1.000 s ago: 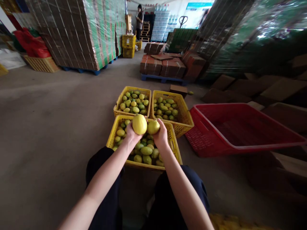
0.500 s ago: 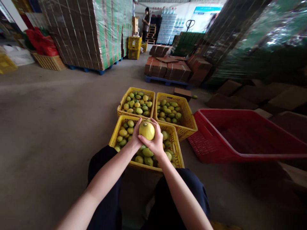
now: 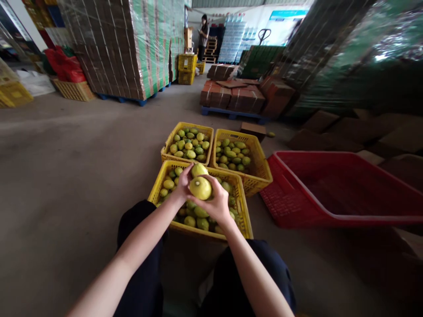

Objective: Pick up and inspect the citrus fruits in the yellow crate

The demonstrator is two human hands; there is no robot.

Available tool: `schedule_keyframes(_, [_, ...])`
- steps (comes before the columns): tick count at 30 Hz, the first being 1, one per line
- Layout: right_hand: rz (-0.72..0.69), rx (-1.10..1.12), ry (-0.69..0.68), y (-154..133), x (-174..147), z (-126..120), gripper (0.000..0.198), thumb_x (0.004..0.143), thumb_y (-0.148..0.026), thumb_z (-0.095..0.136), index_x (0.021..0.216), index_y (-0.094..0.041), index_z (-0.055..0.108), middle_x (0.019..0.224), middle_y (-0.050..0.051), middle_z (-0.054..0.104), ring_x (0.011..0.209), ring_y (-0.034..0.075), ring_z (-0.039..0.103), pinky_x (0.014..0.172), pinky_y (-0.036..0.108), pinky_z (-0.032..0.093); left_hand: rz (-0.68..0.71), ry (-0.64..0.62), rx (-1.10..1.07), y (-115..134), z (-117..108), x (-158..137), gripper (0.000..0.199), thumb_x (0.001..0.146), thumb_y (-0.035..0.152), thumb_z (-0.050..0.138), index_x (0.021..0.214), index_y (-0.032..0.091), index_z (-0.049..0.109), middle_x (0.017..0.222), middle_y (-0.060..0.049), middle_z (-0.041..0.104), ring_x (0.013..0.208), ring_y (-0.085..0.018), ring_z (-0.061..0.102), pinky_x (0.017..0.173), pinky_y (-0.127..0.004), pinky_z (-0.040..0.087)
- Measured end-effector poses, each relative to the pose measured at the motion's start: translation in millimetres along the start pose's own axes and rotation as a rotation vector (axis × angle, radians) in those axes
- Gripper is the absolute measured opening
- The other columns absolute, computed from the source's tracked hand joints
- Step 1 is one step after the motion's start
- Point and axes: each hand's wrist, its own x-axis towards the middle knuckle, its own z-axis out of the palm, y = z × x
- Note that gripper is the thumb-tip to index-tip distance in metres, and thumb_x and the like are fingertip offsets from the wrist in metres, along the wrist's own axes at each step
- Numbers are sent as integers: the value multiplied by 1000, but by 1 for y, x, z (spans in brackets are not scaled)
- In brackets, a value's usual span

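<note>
Over the near yellow crate [image 3: 157, 187], my right hand [image 3: 218, 200] grips a yellow lemon [image 3: 200, 188] between thumb and fingers, its stem end facing up. My left hand [image 3: 183, 184] is closed round a second lemon [image 3: 199, 170], which sits just behind the first and is partly covered by it. Both hands are close together, and the left fingertips are partly hidden. Below them, green and yellow lemons [image 3: 201, 211] fill the crate between my knees.
Two more yellow crates of lemons, a left one [image 3: 162, 152] and a right one [image 3: 261, 176], stand just beyond. A large red basket [image 3: 280, 198] is at the right. Flat cardboard [image 3: 246, 99] lies on a blue pallet; a person [image 3: 203, 37] stands far back.
The second lemon, mostly hidden before, now shows behind the first. My hands have drawn slightly apart, the right one shifting nearer to me with its lemon.
</note>
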Motion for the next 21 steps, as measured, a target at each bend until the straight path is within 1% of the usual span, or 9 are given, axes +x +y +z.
schedule_keyframes(2, [114,97,129,-3,3,-13,57,66,-47,87,113,-25,64,106,7,74,94,28,71,86,42,60,-10,59,-49,7,1,2,25,82,40,75,74,19,63,76,-3,71,83,-22,73,85,-36,60])
schedule_keyframes(4, [226,175,261,-5,6,-26,54,66,-49,87,110,-26,64,102,5,73,90,25,69,83,41,60,-1,110,-104,13,1,2,25,83,39,74,72,19,63,72,1,69,71,-16,71,78,-31,59])
schedule_keyframes(7, [325,208,364,-1,11,-35,51,66,-49,87,108,-27,65,102,4,71,91,24,66,86,41,58,85,107,-24,16,2,-2,39,88,46,62,62,18,61,63,0,66,57,-14,65,66,-28,56])
schedule_keyframes(9, [321,200,348,3,11,-31,54,62,-48,89,106,-26,66,103,4,71,92,25,66,87,42,57,166,84,76,14,1,-7,45,91,47,53,57,18,62,58,-3,64,56,-16,64,61,-28,53])
schedule_keyframes(11, [283,186,265,7,9,-20,58,58,-47,91,104,-24,65,101,4,72,91,26,67,86,42,57,248,60,171,10,-1,-12,45,92,43,49,56,20,64,57,-4,65,62,-18,66,63,-27,52])
schedule_keyframes(13, [234,154,169,10,6,-8,57,61,-47,90,106,-24,65,100,4,73,91,26,67,86,42,57,326,49,251,7,-4,-15,43,91,40,47,57,21,65,59,-4,66,68,-19,68,67,-27,52])
schedule_keyframes(15, [166,88,118,11,3,1,55,65,-46,88,109,-25,63,104,5,73,95,26,68,89,43,57,386,40,312,7,-8,-17,43,90,40,46,56,22,66,60,-4,67,69,-19,67,70,-27,51])
schedule_keyframes(18, [54,-16,92,12,2,4,53,70,-46,86,112,-26,62,111,7,73,100,28,69,93,45,56,477,17,384,10,-12,-18,44,89,40,46,56,22,68,63,-4,68,68,-19,65,73,-27,50])
schedule_keyframes(21, [-8,-66,94,12,2,4,50,73,-48,83,113,-27,61,111,8,73,102,29,69,94,47,56,532,7,424,15,-13,-22,41,88,39,50,56,23,70,67,-4,69,71,-20,65,77,-28,50])
